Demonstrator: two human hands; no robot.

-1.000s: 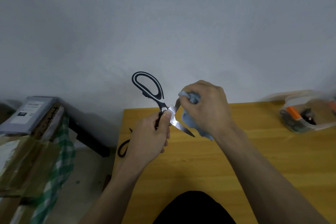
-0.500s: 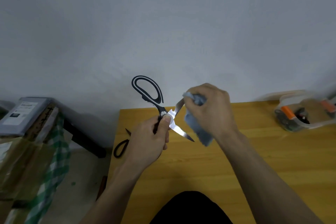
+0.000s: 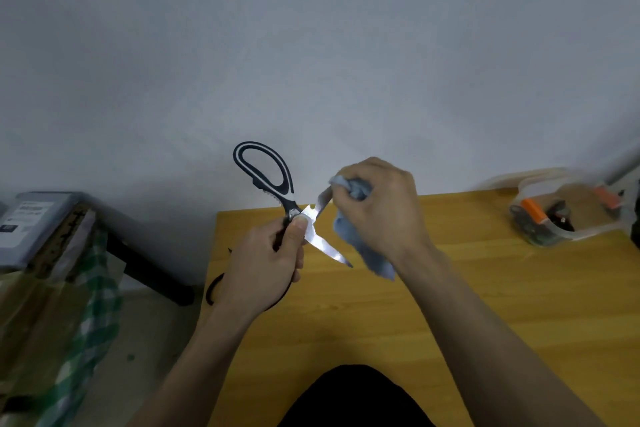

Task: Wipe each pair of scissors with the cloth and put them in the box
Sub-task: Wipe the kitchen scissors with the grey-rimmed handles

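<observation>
The scissors [image 3: 298, 215] are up in the air over the back left corner of the table [image 3: 485, 305], blades splayed wide in a V. One black-and-white handle loop stands up and away toward the wall; the other handle is buried in the left hand [image 3: 266, 260], which is closed firmly around it, thumb pressed right at the pivot. From that pivot, one blade runs down and to the right, tip bare and pointing toward the table's middle; the other blade angles up and to the right, straight into the right hand [image 3: 377, 204]. That hand is pinched shut on the cloth [image 3: 360, 243], a blue-grey bunch wrapped over the upper blade near its tip, with a loose tail hanging below the wrist. So the blade's long axis runs from pivot to cloth, and my read is that any wiping stroke has to slide along that line, away from the left thumb. The lower blade sits just beside the dangling cloth, edge exposed, worth minding. Far off at the back right corner waits the box [image 3: 568, 218], clear plastic with other tools already inside, well apart from both hands, right hand nearer. A dark loop of something peeks out at the left edge behind the left wrist; cannot tell what it is
</observation>
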